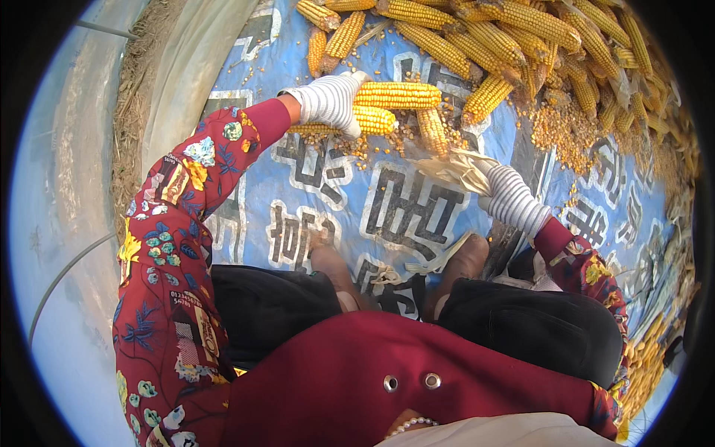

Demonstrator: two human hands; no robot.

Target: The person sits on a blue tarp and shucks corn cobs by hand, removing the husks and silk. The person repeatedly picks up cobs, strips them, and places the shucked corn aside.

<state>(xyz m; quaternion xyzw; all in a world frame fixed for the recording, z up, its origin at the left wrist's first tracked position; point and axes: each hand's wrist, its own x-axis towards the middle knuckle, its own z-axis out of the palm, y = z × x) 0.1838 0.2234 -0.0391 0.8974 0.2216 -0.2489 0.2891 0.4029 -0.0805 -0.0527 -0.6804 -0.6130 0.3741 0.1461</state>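
My left hand (329,103), in a grey-and-white striped glove, is closed around a yellow ear of corn (399,95) that sticks out to its right. A second ear of corn (374,120) lies just below, partly hidden under the hand, with my thumb against it. My right hand (511,198), in a matching glove, grips dry pale corn husk (455,170). That husk meets the lower end of a smaller, paler ear (433,131); whether the two are joined I cannot tell. Loose kernels (357,146) lie scattered around the ears.
A large heap of husked ears (503,39) fills the upper right, with loose kernels (564,134) at its foot. Blue printed sheeting (346,195) covers the ground under my brown shoes (469,257). Translucent plastic film (61,195) stands at the left. More corn (648,363) lies at lower right.
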